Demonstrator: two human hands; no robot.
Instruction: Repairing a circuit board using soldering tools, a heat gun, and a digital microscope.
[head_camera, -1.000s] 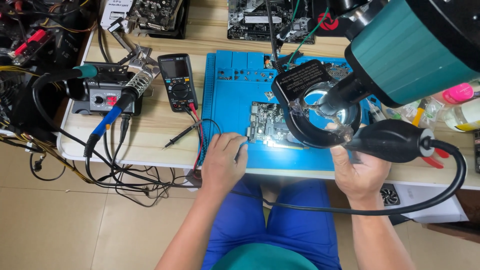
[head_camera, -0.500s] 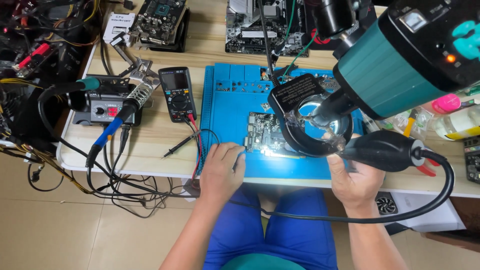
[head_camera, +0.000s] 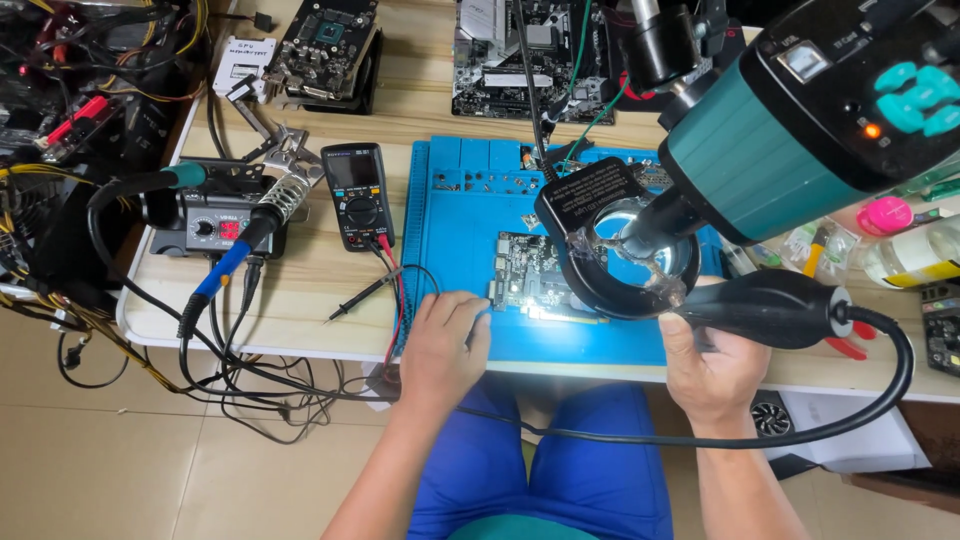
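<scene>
While left hand (head_camera: 445, 345) rests flat, loosely open, steadying blue mat (head_camera: 450, 220) edge — right hand (head_camera: 712, 362) wraps black hot-air handle (head_camera: 765, 308), nozzle toward lit circuit board (head_camera: 530, 280).

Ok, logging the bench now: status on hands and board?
Left hand rests on blue mat beside circuit board. Right hand grips black hot-air handle. Ring light overhangs board's right side.

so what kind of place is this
Most likely an electronics repair bench. A circuit board lies on a blue work mat under a microscope; a multimeter and a soldering station stand beside it. The right hand holds a black hot-air tool; the left hand rests at the mat's edge.
</scene>
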